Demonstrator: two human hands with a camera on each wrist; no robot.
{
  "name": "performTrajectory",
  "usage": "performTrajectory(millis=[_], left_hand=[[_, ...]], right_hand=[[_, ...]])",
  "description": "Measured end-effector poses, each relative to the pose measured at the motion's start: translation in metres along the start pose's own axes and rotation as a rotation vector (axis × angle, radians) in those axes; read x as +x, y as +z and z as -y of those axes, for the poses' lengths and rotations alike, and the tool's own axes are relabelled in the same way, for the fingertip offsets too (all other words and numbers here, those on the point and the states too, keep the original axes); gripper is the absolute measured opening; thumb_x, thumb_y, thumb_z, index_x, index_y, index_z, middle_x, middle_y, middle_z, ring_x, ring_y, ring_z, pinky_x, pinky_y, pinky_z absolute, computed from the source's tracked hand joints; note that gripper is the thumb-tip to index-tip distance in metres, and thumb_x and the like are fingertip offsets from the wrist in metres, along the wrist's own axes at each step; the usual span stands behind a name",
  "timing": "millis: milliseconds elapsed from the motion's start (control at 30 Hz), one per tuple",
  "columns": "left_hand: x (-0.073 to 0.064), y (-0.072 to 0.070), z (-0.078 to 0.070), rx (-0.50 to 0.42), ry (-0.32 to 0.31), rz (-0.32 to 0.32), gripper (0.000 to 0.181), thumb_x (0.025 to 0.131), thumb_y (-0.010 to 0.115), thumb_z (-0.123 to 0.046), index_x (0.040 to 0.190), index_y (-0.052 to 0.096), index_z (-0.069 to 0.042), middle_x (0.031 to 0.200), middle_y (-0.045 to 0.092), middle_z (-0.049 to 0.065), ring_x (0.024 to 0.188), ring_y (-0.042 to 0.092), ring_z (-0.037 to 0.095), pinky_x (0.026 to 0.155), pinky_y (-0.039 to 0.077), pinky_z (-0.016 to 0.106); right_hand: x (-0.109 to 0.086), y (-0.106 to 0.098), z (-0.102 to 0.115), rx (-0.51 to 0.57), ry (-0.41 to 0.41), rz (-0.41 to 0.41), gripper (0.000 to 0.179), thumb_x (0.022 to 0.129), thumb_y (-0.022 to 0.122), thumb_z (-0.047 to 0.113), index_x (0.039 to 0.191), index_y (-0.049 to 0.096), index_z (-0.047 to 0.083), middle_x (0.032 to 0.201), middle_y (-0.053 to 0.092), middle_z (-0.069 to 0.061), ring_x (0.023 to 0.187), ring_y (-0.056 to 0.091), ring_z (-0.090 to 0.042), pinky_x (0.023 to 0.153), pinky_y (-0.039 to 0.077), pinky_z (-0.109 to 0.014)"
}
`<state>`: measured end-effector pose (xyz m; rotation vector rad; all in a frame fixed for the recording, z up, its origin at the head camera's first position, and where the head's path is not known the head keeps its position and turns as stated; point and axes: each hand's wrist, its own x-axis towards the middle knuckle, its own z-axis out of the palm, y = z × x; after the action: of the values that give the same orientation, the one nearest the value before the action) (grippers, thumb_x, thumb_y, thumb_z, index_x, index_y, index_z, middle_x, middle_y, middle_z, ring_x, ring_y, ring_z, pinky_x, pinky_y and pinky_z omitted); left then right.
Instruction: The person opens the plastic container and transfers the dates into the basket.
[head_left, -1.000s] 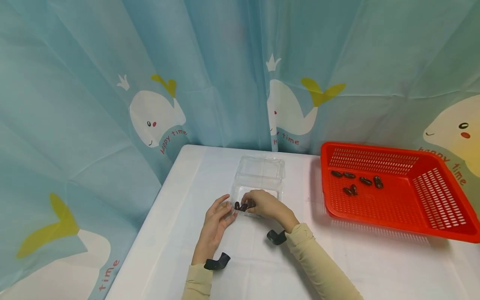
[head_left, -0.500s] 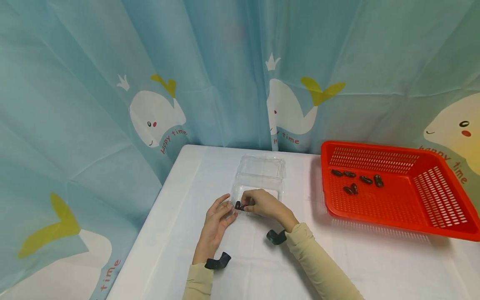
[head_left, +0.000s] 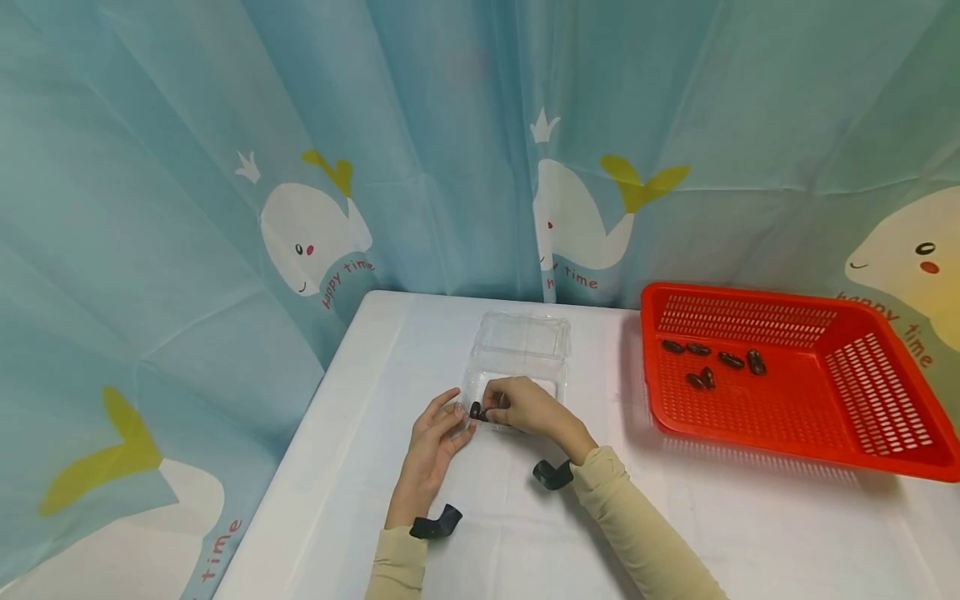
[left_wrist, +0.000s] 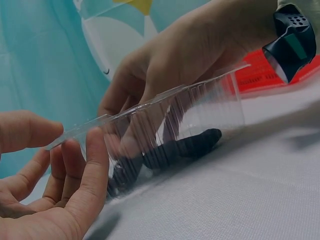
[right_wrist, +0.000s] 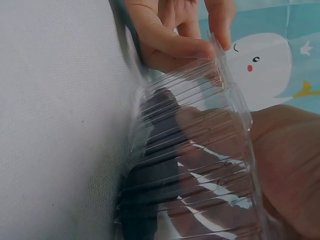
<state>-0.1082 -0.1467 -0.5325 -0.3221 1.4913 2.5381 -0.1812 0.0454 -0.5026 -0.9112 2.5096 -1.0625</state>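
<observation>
A clear plastic clamshell box (head_left: 480, 385) lies with its lid (head_left: 521, 336) folded back. My left hand (head_left: 433, 446) holds its front left corner, thumb over the rim and fingers against the outside in the left wrist view. Reaching into the box from the right, my right hand (head_left: 531, 407) has its fingers curled down at one of several dark, glossy, oblong dates (head_left: 476, 410). Through the ribbed wall, the dates (left_wrist: 200, 142) lie along the front side. The right thumb meets a date (right_wrist: 162, 112) in the right wrist view; other fingertips are partly blurred by the plastic.
To the right stands a red perforated basket (head_left: 810, 408) with several more dates (head_left: 731, 360) toward its back left. A white cloth (head_left: 525, 533) covers the table. Behind it hangs a blue curtain (head_left: 450, 167) with whale prints. Both wrists wear black bands (head_left: 437, 527).
My right fingers have moved slightly left and down in the box, and the date seen under them earlier is now mostly hidden. The left hand stays at the corner.
</observation>
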Motion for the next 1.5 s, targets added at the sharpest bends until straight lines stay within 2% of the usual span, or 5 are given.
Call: performTrajectory(millis=[233, 433, 733, 967, 1500], left_hand=[[-0.001, 0.0, 0.0, -0.02, 0.0, 0.003, 0.049, 0.097, 0.057, -0.005, 0.144, 0.044, -0.009, 0.11, 0.053, 0.003, 0.099, 0.057, 0.013, 0.094, 0.058, 0.032], [-0.001, 0.0, 0.0, -0.007, 0.005, 0.007, 0.049, 0.097, 0.057, -0.006, 0.144, 0.043, -0.009, 0.113, 0.053, 0.004, 0.098, 0.057, 0.012, 0.093, 0.058, 0.031], [-0.001, 0.0, 0.0, -0.004, 0.004, -0.001, 0.051, 0.097, 0.059, -0.007, 0.145, 0.042, -0.008, 0.113, 0.052, 0.006, 0.097, 0.057, 0.013, 0.094, 0.058, 0.031], [-0.003, -0.001, 0.001, -0.004, 0.014, 0.006, 0.049, 0.096, 0.06, -0.009, 0.143, 0.045, -0.009, 0.11, 0.051, 0.005, 0.096, 0.056, 0.014, 0.096, 0.057, 0.034], [-0.003, 0.0, 0.001, 0.005, 0.025, 0.013, 0.05, 0.096, 0.059, -0.008, 0.144, 0.043, -0.007, 0.113, 0.05, 0.007, 0.097, 0.055, 0.014, 0.095, 0.057, 0.033]], right_hand=[[0.0, -0.001, 0.0, -0.006, 0.033, -0.066, 0.008, 0.089, 0.073, 0.019, 0.087, 0.065, 0.02, 0.078, 0.062, 0.008, 0.07, 0.054, -0.007, 0.061, 0.047, -0.021], [-0.003, -0.005, -0.001, 0.141, 0.041, -0.113, 0.004, 0.091, 0.071, 0.018, 0.092, 0.066, 0.018, 0.088, 0.067, 0.005, 0.083, 0.063, -0.008, 0.069, 0.055, -0.021], [-0.006, -0.016, -0.004, 0.664, 0.109, -0.197, 0.019, 0.092, 0.067, 0.012, 0.11, 0.065, 0.006, 0.112, 0.069, -0.011, 0.102, 0.07, -0.031, 0.088, 0.06, -0.042], [-0.009, -0.024, -0.004, 1.008, 0.086, -0.297, 0.024, 0.095, 0.063, 0.007, 0.115, 0.058, -0.004, 0.108, 0.061, -0.006, 0.099, 0.068, -0.016, 0.095, 0.058, -0.036], [-0.03, -0.063, 0.004, 1.397, 0.08, -0.281, 0.017, 0.103, 0.046, 0.008, 0.113, 0.06, 0.01, 0.1, 0.059, 0.001, 0.089, 0.06, -0.014, 0.087, 0.058, -0.029]])
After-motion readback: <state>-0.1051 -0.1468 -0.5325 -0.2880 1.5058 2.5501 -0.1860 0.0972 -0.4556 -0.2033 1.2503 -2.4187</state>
